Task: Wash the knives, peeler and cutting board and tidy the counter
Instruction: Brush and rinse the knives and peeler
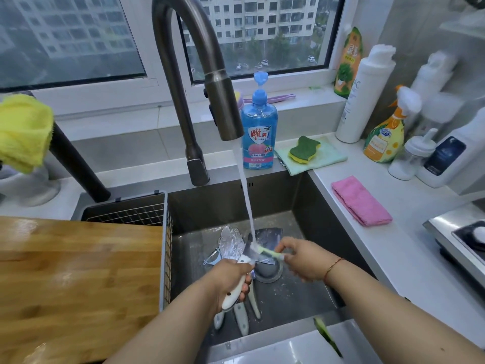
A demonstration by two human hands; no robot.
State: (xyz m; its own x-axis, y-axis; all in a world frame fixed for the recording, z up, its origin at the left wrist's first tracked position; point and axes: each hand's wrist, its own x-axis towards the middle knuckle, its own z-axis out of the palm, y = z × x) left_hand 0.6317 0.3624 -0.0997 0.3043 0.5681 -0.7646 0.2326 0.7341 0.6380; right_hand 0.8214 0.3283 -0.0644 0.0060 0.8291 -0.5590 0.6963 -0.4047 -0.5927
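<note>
At the bottom of the frame two bare forearms reach into the sink [309, 195]. The left hand [231, 279] curls round the white handle of a knife [235, 292], its blade pointing up toward the stream. The right hand [301, 258], a thin red cord on its wrist, pinches a small yellow-green brush [265, 251] against the blade, right where the water [246, 195] lands. Beneath the left hand more knives [242, 317] lie on the sink floor, white handles toward the bottom edge and blades toward the middle. A peeler [211, 260] lies just left of those blades, partly hidden. The round drain [269, 271] sits between the two hands. A strip of green peel [326, 336] rests on the sink's near rim, lower right.

At the left, a wooden board [78, 285] lies over a wire basket [136, 214] set in the sink, its surface wet and shiny.

On the desk [388, 248] to the right lies a folded pink cloth [360, 202]; a steel tray shows at the right edge. Behind the sink, in the middle, stands the dark tap [183, 82] with water running. Beside it is a blue soap bottle [259, 127], and to its right a green-and-yellow sponge [304, 149] on a pale green cloth [315, 157]. Upper right, bottles and a yellow sprayer [385, 137] crowd the corner. A yellow rag [23, 130] hangs at the left edge. The window [78, 35] at the top shows apartment blocks outside.
</note>
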